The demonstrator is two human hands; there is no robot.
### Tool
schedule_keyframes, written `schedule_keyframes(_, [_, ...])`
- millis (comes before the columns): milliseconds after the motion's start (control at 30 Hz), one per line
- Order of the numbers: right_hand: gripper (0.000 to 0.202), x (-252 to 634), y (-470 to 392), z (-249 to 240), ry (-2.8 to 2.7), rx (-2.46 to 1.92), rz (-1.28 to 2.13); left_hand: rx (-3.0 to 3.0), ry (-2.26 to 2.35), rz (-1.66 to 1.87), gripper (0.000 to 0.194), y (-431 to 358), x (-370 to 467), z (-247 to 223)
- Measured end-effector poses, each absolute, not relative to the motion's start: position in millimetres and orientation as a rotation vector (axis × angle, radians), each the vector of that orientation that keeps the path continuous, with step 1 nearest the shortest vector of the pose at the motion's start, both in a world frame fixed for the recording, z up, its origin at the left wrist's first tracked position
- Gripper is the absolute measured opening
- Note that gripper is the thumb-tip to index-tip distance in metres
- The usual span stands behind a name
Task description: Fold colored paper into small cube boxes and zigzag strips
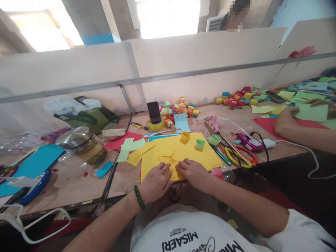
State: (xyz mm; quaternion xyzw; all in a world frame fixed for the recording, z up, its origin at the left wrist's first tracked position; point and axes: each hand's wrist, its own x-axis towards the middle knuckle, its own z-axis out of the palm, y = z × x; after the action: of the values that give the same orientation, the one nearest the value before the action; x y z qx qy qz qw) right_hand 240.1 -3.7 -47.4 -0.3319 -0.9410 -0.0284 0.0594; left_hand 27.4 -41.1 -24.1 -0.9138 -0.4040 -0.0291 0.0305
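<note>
My left hand (157,177), with a ring and a dark green bead bracelet, rests its bent fingers on a yellow paper piece (170,161) with cut or folded edges. Close beside it, my right hand (193,172) has its fingertips pressed on the right part of the same piece. Both hands look closed on it, though the fingers partly hide it. Under them lies a larger yellow paper sheet (202,159). Beyond my hands stand a yellow folded paper box (185,136) and two pale green paper boxes (200,144). Pale green paper strips (128,148) lie to the left.
A phone (154,112) leans in a tape roll (155,124) before a pile of colored paper boxes (181,110). Scissors (240,155) and a purple glue gun (249,141) lie right. A glass jar (84,147) stands left. A co-worker's hand (286,120) is at far right.
</note>
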Motion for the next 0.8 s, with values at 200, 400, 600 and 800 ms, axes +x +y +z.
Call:
schedule_keyframes(200, [0.032,248,0,-53,-2.785,-1.091,-0.037,-2.812,-1.287,-0.219,0.030,-56,18,-26])
schedule_keyframes(400, [0.029,240,-10,-16,-2.827,-1.208,0.086,-2.846,-1.380,-0.241,0.023,-51,23,-21])
schedule_keyframes(600, [0.019,229,-10,-2,-2.837,-1.305,-0.018,-2.691,-1.551,0.019,0.035,-36,42,-20])
schedule_keyframes(800, [0.019,221,7,-17,-2.983,-1.167,-0.191,-2.578,-1.564,0.149,0.041,-23,59,-23])
